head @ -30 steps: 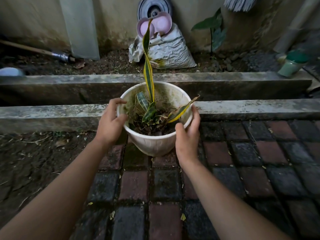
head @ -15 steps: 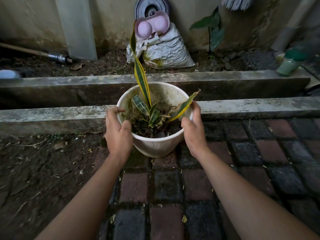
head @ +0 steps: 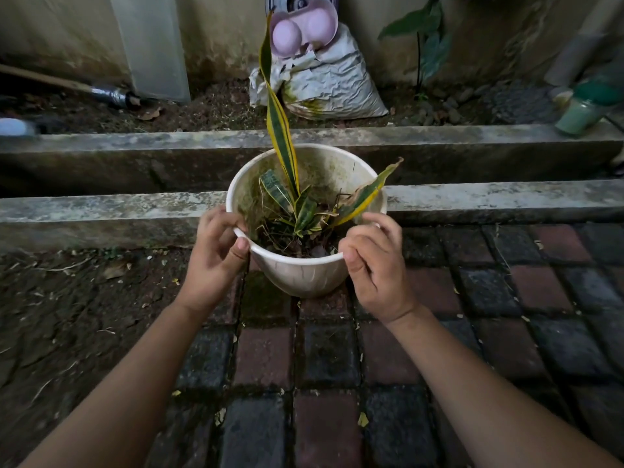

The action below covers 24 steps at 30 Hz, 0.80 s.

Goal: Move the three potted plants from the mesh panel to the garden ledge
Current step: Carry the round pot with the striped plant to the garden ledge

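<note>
Right now both of the person's hands are on a white pot [head: 305, 270], held in front of the nearer concrete ledge [head: 101, 211]. The left hand [head: 216, 261] pinches the rim on its side, thumb lying along the outside edge and fingers curled over the lip. The right hand [head: 374, 265] grips the opposite rim in the same way, fingers hooked over the top. Whether the pot's base rests on the brick paving [head: 324, 359] or hangs just above it, I cannot tell. Inside the pot sits a snake plant [head: 282, 136] with yellow-edged leaves: one tall blade rises well above the rim, and a shorter, browned leaf leans out toward the right hand. Beyond the two ledges, on the soil by the wall, a crumpled white sack [head: 324, 86] stands with a pink container [head: 304, 27] on top of it.
</note>
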Available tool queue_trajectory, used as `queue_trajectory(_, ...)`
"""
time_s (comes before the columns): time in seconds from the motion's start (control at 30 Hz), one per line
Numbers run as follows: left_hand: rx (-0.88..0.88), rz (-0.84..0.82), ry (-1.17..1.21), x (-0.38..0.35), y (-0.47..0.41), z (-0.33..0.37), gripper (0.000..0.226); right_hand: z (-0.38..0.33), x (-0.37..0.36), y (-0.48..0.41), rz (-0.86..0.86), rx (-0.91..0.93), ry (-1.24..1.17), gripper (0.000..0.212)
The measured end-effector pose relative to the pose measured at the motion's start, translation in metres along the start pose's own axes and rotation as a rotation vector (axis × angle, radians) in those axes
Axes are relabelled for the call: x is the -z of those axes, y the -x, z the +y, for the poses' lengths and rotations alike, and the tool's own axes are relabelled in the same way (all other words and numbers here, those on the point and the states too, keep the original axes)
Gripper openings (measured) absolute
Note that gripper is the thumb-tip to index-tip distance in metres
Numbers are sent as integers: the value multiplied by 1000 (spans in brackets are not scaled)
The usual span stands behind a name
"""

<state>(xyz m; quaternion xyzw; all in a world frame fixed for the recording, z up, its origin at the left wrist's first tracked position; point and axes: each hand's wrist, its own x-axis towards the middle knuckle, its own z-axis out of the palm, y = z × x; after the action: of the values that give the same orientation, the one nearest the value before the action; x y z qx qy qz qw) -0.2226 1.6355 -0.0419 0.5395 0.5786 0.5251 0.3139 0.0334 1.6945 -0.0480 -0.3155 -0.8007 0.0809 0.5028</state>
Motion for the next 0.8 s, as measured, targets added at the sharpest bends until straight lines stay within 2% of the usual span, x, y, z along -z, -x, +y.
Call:
queue_trajectory(0.1,-20,49,53,-14,8,0,56,3,2,-5,-24,13,-49,64)
queue_trajectory(0.2,-64,41,44,-20,9,1,60,11,0,-6,-21,16,-40,67)
queue_trajectory(0.37,-89,-22,-21,-8,5,7,24,14,-6,-5,21,1,23,37)
queue_trajectory(0.43,-41,-54,-121,3,3,18,29,6,-2,-10,-12,-78,59,35)
queue_trajectory(0.5,128,-70,-170,12,1,37,37,-12,6,-19,-89,-219,82,28)
queue_trajectory(0.57,322,-35,-344,14,-5,73,59,-32,23,-39,-183,-377,102,13)
queue_trajectory(0.63,435,-47,-466,16,-11,122,68,-56,48,-71,-267,-515,127,18)
queue_trajectory(0.7,447,-174,-474,23,-19,182,64,-84,87,-112,-278,-602,162,19)
queue_trajectory(0.8,359,-379,-406,45,-32,293,56,-141,168,-180,-287,-675,142,20)
